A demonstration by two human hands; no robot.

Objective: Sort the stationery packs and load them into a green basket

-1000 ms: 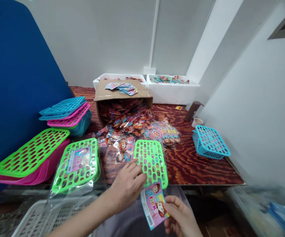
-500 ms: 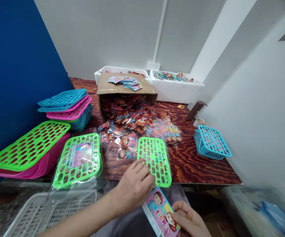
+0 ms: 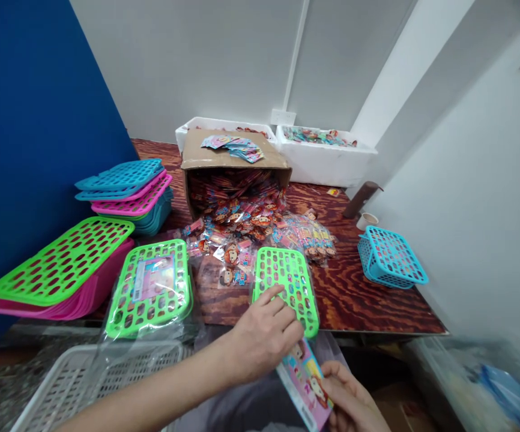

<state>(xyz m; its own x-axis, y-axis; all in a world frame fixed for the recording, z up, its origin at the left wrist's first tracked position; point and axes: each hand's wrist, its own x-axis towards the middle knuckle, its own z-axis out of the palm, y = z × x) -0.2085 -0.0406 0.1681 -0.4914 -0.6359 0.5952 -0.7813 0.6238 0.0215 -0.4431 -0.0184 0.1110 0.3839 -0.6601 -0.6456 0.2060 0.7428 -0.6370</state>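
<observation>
A printed picture card [image 3: 302, 384] with cartoon figures slants below the table's front edge. My right hand [image 3: 352, 396] is closed on its lower right side, thumb on top. My left hand [image 3: 264, 333] reaches across the card's top end, fingers bent and resting at the lower left of a green-lidded basket [image 3: 287, 282]. What its fingers and thumb grip underneath is hidden. Clear plastic shows along this basket's edge. To the left, another green-lidded basket [image 3: 127, 306] lies in a clear bag, with a similar card [image 3: 154, 278] on its lid.
Small printed packets [image 3: 237, 255] spill from a cardboard box [image 3: 237, 157]. Two white foam boxes [image 3: 327, 165] stand behind. Pink baskets with a green lid [image 3: 62, 258] and blue baskets [image 3: 152, 219] are stacked left. A blue basket [image 3: 393, 258], paper cup [image 3: 368, 221] and brown cylinder [image 3: 359, 200] stand right.
My left hand has shifted slightly right and covers more of the card's top. The card has tilted more edge-on, still in my right hand. The whole view has shifted a little.
</observation>
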